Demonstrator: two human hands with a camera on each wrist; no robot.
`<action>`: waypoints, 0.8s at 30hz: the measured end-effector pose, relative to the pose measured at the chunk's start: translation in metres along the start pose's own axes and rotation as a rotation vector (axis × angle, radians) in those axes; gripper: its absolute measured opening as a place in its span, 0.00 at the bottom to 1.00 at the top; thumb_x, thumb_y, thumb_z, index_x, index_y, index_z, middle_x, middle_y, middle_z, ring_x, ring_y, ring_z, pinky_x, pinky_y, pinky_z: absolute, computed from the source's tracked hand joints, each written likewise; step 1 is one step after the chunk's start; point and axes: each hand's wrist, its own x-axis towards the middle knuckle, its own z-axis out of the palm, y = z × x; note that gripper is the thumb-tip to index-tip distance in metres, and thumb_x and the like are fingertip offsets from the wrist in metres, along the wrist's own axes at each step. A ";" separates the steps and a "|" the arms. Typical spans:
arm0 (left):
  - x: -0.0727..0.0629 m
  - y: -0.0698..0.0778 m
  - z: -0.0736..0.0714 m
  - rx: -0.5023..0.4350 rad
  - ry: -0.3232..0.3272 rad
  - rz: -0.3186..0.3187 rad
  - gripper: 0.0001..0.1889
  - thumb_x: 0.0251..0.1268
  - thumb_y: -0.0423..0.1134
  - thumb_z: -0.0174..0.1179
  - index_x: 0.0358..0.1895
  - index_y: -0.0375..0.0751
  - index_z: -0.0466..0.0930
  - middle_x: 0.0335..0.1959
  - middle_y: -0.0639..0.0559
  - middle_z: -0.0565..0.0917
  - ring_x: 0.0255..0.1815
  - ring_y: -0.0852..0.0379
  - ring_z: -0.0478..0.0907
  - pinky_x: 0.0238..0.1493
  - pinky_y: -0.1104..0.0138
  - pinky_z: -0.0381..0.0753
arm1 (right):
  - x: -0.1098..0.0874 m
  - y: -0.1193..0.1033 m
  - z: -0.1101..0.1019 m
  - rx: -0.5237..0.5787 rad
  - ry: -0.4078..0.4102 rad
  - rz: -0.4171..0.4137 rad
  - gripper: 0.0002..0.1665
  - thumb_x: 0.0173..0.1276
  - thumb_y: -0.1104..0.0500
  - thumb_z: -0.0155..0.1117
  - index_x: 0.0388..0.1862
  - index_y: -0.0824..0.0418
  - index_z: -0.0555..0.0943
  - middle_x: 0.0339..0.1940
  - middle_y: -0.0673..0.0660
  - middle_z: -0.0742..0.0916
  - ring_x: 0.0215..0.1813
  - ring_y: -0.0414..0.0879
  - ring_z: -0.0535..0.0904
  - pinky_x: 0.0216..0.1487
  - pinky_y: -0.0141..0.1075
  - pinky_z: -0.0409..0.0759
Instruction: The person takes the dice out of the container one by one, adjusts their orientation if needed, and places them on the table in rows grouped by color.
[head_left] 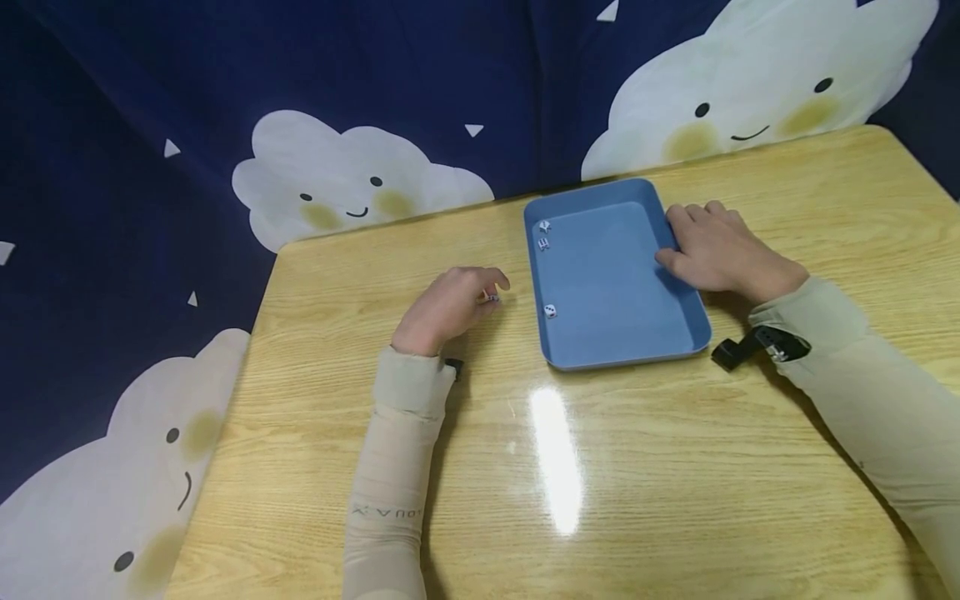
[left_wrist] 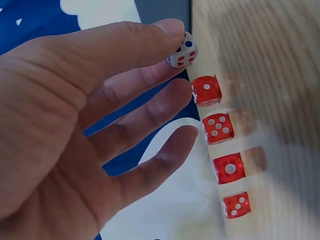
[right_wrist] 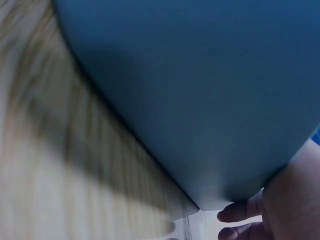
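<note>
My left hand pinches a white die between thumb and fingertips, just left of the blue tray. The die has blue and red pips. Beyond the fingertips in the left wrist view, a row of red dice with white pips lies on the table; the head view does not show them. My right hand holds the tray's right rim, thumb over the inner side. Three white dice lie in the tray along its left wall: one die at the back, another die close by, and a third die nearer the front.
The wooden table carries everything. A dark blue curtain with smiling clouds hangs along its back and left edges. A black strap shows at the right wrist, beside the tray's front right corner.
</note>
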 end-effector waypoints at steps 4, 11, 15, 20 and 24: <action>0.002 -0.001 0.001 0.025 -0.003 0.003 0.14 0.72 0.34 0.64 0.59 0.43 0.85 0.48 0.49 0.91 0.49 0.53 0.87 0.57 0.61 0.85 | -0.001 0.000 -0.001 0.004 0.005 -0.007 0.27 0.79 0.46 0.47 0.58 0.70 0.67 0.48 0.73 0.78 0.47 0.66 0.68 0.45 0.55 0.66; 0.003 -0.002 0.004 0.058 -0.012 -0.012 0.14 0.72 0.34 0.64 0.58 0.44 0.85 0.47 0.49 0.91 0.49 0.53 0.87 0.57 0.61 0.85 | -0.001 -0.001 -0.001 0.006 0.008 -0.009 0.27 0.79 0.47 0.47 0.57 0.71 0.67 0.48 0.73 0.78 0.47 0.67 0.68 0.45 0.56 0.66; 0.004 -0.003 0.006 0.067 -0.011 -0.019 0.13 0.73 0.34 0.64 0.57 0.45 0.86 0.47 0.50 0.91 0.49 0.53 0.87 0.56 0.60 0.86 | -0.001 -0.001 -0.001 0.005 -0.001 -0.004 0.28 0.79 0.46 0.47 0.59 0.71 0.67 0.50 0.74 0.78 0.48 0.67 0.68 0.46 0.56 0.67; 0.006 -0.005 0.009 0.059 0.001 -0.018 0.13 0.72 0.32 0.63 0.55 0.44 0.87 0.47 0.50 0.91 0.49 0.54 0.88 0.55 0.61 0.86 | -0.001 -0.001 -0.001 0.004 -0.004 0.000 0.28 0.79 0.46 0.47 0.59 0.70 0.67 0.50 0.73 0.79 0.48 0.67 0.68 0.45 0.56 0.67; 0.006 -0.007 0.011 0.036 0.001 -0.011 0.13 0.71 0.30 0.64 0.55 0.43 0.87 0.49 0.50 0.91 0.50 0.54 0.88 0.57 0.62 0.85 | -0.001 -0.001 0.000 0.004 0.000 -0.002 0.28 0.79 0.46 0.47 0.58 0.70 0.67 0.48 0.72 0.79 0.47 0.66 0.68 0.45 0.54 0.66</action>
